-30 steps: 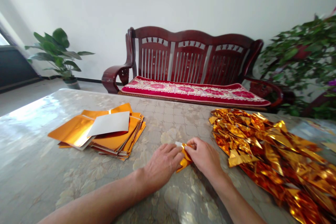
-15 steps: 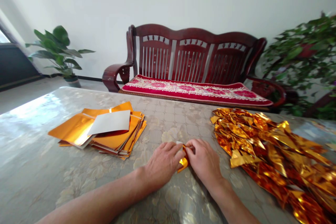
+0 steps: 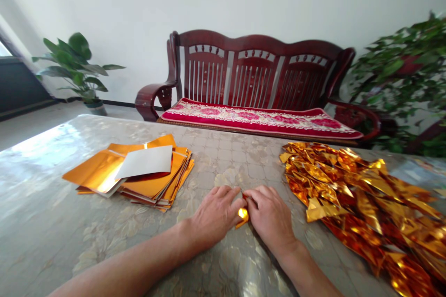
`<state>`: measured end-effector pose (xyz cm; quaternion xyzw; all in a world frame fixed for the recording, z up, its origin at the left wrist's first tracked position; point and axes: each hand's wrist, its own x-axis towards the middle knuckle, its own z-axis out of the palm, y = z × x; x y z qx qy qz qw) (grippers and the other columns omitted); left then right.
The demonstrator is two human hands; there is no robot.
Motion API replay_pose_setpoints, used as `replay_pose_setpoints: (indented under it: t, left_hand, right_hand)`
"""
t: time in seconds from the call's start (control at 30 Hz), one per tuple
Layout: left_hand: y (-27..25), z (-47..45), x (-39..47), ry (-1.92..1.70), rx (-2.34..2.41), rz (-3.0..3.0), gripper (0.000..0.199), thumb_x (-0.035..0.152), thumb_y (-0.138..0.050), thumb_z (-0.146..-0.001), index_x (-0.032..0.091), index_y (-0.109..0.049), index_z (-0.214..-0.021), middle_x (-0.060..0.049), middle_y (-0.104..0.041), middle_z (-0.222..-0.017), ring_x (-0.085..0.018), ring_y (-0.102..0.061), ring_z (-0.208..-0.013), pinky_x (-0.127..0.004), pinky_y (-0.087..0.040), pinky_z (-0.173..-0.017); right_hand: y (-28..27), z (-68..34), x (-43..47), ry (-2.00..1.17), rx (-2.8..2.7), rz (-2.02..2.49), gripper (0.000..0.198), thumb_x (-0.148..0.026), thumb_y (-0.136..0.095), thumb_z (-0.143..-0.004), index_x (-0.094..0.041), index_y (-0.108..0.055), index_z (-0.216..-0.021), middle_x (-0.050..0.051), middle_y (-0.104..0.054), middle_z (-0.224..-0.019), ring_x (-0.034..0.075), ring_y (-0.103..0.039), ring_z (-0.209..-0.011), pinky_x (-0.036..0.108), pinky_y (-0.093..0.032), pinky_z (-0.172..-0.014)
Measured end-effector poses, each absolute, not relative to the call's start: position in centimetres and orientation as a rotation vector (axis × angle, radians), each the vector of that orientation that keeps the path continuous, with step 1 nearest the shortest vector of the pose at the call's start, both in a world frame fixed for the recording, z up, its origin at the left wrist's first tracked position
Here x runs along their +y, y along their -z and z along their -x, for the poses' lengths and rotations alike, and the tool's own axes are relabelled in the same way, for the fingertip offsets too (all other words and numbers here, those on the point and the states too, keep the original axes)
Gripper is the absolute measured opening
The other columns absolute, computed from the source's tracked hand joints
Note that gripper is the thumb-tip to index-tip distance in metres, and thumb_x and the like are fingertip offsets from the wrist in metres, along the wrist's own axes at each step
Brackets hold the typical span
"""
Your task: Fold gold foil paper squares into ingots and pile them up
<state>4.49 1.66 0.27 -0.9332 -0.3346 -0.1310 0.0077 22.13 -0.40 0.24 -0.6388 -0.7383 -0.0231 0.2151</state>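
Note:
Between my two hands lies a small piece of gold foil paper [image 3: 243,216], partly folded and mostly covered by fingers. My left hand [image 3: 216,213] is closed on its left side, thumb and fingers pressing it near the tabletop. From the right, my right hand [image 3: 270,213] pinches the paper's upper edge with curled fingers. A stack of flat gold foil sheets [image 3: 149,186] lies to the left, topped by one sheet with its white side up [image 3: 148,161]. Off to the right spreads a large heap of folded gold foil pieces [image 3: 351,195].
The table [image 3: 135,241] has a clear, patterned, shiny cover. Behind it stands a dark red wooden bench [image 3: 256,74] with a red floral cushion [image 3: 258,118]. Potted plants stand at the left [image 3: 78,67] and right [image 3: 411,74]. A clear plastic bag [image 3: 418,171] lies behind the heap.
My left fingers have drawn in closer to the right hand, and less of the paper's upper end shows between them. The stack and the heap stay as they were.

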Motion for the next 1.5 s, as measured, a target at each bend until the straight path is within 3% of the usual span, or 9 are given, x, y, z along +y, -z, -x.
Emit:
replay_pose_setpoints:
  t: [0.5, 1.03, 1.4, 1.5]
  left_hand:
    - [-0.4, -4.5, 1.7, 0.394, -1.059, 2.928, 0.024, 0.035, -0.060, -0.094, 0.022, -0.054, -0.113, -0.006, -0.058, -0.125, -0.024, -0.052, -0.111, -0.039, -0.046, -0.093]
    - [-1.0, -4.4, 1.6, 0.363, -1.099, 2.960, 0.023, 0.031, -0.064, -0.091, 0.021, -0.054, -0.110, -0.005, -0.059, -0.126, -0.024, -0.052, -0.113, -0.038, -0.046, -0.094]
    - [-0.9, -4.3, 1.8, 0.360, -1.117, 2.972, 0.023, 0.034, -0.064, -0.091, 0.022, -0.055, -0.108, -0.003, -0.059, -0.131, -0.023, -0.054, -0.113, -0.037, -0.047, -0.095]
    - [-0.8, -4.3, 1.8, 0.375, -1.148, 2.977, 0.029, 0.037, -0.065, -0.091, 0.020, -0.054, -0.112, -0.004, -0.057, -0.136, -0.024, -0.052, -0.117, -0.038, -0.046, -0.098]
  right_hand:
    - [-0.6, -21.7, -0.9, 0.148, -2.138, 1.712, 0.018, -0.018, -0.057, -0.092, -0.026, -0.072, -0.095, 0.003, -0.063, -0.084, 0.020, -0.052, -0.087, 0.030, -0.035, -0.076]
    - [-1.0, -21.4, -1.0, 0.168, -2.250, 1.665, 0.015, -0.013, -0.058, -0.091, -0.022, -0.065, -0.082, 0.003, -0.065, -0.091, 0.021, -0.051, -0.089, 0.033, -0.037, -0.078]
    - [0.0, -21.8, -0.9, 0.231, -2.280, 1.535, 0.009, -0.012, -0.064, -0.089, -0.020, -0.065, -0.084, 0.002, -0.066, -0.086, 0.021, -0.053, -0.085, 0.034, -0.039, -0.076]
    - [-0.1, -21.9, -0.8, 0.252, -2.288, 1.492, 0.011, -0.012, -0.063, -0.090, -0.020, -0.067, -0.096, 0.002, -0.068, -0.087, 0.021, -0.054, -0.084, 0.034, -0.040, -0.076]
